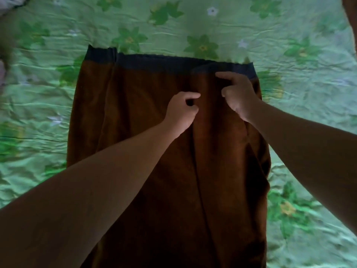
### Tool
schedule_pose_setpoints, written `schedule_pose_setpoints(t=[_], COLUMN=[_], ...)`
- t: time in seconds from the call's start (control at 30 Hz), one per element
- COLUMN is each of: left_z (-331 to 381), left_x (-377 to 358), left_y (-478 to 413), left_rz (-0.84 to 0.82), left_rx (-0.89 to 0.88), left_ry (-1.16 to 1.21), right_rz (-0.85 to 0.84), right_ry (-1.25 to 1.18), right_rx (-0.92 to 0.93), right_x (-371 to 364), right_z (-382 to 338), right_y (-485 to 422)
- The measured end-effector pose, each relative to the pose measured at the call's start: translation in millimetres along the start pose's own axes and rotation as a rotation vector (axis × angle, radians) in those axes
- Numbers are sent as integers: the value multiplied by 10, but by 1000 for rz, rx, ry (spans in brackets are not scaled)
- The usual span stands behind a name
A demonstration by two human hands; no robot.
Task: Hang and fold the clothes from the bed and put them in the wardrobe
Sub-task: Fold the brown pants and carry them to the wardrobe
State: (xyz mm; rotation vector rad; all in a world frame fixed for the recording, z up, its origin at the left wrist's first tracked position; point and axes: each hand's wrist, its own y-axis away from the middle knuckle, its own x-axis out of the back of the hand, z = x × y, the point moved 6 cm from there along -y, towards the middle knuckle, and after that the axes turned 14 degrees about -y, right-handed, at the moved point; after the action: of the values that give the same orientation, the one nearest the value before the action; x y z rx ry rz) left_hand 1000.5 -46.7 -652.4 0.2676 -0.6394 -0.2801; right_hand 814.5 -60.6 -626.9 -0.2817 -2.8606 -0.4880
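**Inspector:** Where is the garment?

**Recorder:** The brown garment (135,117) lies flat on the bed's green flowered sheet (212,26). Its dark waistband (154,63) is at the end farthest from the person.

**Inspector:** Left hand?

**Recorder:** The left hand (181,111) is below the waistband, near its middle. Its thumb and curled fingers pinch the brown cloth.

**Inspector:** Right hand?

**Recorder:** The right hand (239,93) is just below the waistband, toward its right end. Its fingers are curled, gripping a raised fold of the same cloth. The hands are near each other but not touching.

**Inspector:** Anything else?

**Recorder:** A pale cloth (7,4) lies well left of the waistband, above it. It is too blurred to identify.
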Motion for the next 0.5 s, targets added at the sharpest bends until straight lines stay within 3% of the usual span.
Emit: schedule_pose_setpoints(t=[0.03, 0.13, 0.2, 0.3, 0.5], left_z=[2, -1, -175, -666, -1587], left_x=[92, 227, 468, 973, 1689], left_y=[-26, 6, 99, 335, 1080], left_rz=[36, 109, 229, 372, 389], left_rx=[-35, -144, -151, -6, 250], left_ry=[-82, -380, -525, -674, -778], right_rz=[-9, -33, -29, -158, -504], right_ry=[95, 749, 950, 1029, 967], right_rx=[22, 6, 100, 300, 547], right_x=[-11, 17, -212, -829, -2381], right_z=[-11, 119, 55, -111, -514], right_y=[-45, -43, 81, 308, 967])
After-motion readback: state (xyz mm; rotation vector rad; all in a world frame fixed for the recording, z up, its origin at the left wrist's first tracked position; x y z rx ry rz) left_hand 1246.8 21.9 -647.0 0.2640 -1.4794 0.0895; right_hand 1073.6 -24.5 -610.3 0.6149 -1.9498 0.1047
